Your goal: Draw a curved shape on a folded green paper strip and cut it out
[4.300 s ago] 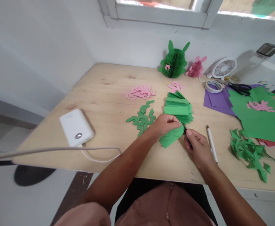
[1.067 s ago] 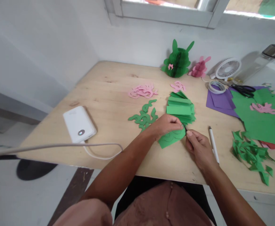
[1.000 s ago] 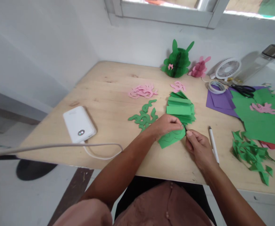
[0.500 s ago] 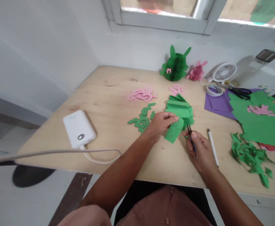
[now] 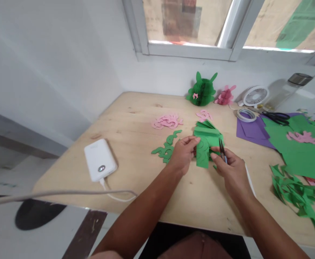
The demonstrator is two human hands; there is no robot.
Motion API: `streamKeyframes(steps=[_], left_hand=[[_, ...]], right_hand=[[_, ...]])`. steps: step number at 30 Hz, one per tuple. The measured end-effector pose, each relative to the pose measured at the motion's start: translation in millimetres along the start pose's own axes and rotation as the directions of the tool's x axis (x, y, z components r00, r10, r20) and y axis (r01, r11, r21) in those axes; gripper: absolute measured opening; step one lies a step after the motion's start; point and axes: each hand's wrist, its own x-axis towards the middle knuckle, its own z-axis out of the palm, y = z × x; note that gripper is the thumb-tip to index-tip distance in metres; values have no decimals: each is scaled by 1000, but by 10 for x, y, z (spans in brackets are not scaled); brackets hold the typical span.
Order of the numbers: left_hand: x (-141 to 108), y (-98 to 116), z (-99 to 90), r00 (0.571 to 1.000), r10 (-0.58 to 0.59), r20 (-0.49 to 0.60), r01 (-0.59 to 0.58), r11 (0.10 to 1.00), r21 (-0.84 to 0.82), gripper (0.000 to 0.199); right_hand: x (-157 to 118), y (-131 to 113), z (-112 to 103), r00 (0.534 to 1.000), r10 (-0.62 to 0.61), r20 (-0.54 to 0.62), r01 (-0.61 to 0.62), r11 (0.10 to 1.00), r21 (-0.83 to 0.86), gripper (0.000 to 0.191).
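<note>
My left hand [image 5: 183,154] pinches a green paper piece [image 5: 202,154] by its upper left edge; curved outlines are drawn on it. My right hand [image 5: 233,165] is closed around small scissors [image 5: 222,149], blades pointing up and away from me. Its thumb and forefinger reach close to the paper's right edge; whether they touch it I cannot tell. Behind the paper sits a stack of folded green paper [image 5: 208,131], partly hidden. Left of my left hand lie curly green cutouts [image 5: 166,149].
Pink cutouts [image 5: 168,121] lie further back. A green paper rabbit [image 5: 203,91] and a pink one [image 5: 225,96] stand by the wall, near a small fan [image 5: 256,96]. Green scraps [image 5: 295,194] and green sheets [image 5: 303,158] lie right. A white power bank [image 5: 100,160] with cable is left.
The green piece has turned more upright in my left hand. My right hand has brought the scissors up, and its fingers nearer the paper. The camera view has tilted upward.
</note>
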Motion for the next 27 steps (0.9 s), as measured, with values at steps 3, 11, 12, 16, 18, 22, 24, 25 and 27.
streamKeyframes(steps=[3,11,12,16,18,22,24,25,27], left_hand=[[17,-9,-10,1000,16,-24,-16,1000,-21,33],[29,28,-14,998,40,-38,-41,999,-12,34],[26,33,-11,999,40,-35,-40,999,2,34],[18,22,-3,999,32,-13,-31,996,89,30],[23,6,-1,999,32,-4,-31,990,136,28],[50,-7,-2,999,43,8,-44,974,222,27],[61,4,-2,999,48,11,-49,964,262,29],[64,14,0,999,48,14,-50,958,281,29],[62,41,5,999,47,23,-52,946,320,30]], right_hand=[[103,-6,119,1000,-11,20,10,1000,10,37],[289,-14,284,999,5,34,-9,993,114,31],[307,-10,295,1000,7,31,-11,991,133,32],[358,25,328,999,22,26,-26,980,196,35],[375,40,334,1000,19,23,-23,977,213,37],[394,45,316,1000,10,17,-14,976,219,39],[398,36,301,1000,17,12,-19,975,220,40],[398,29,295,1000,21,10,-23,974,224,40],[398,12,288,1000,30,9,-31,970,243,41]])
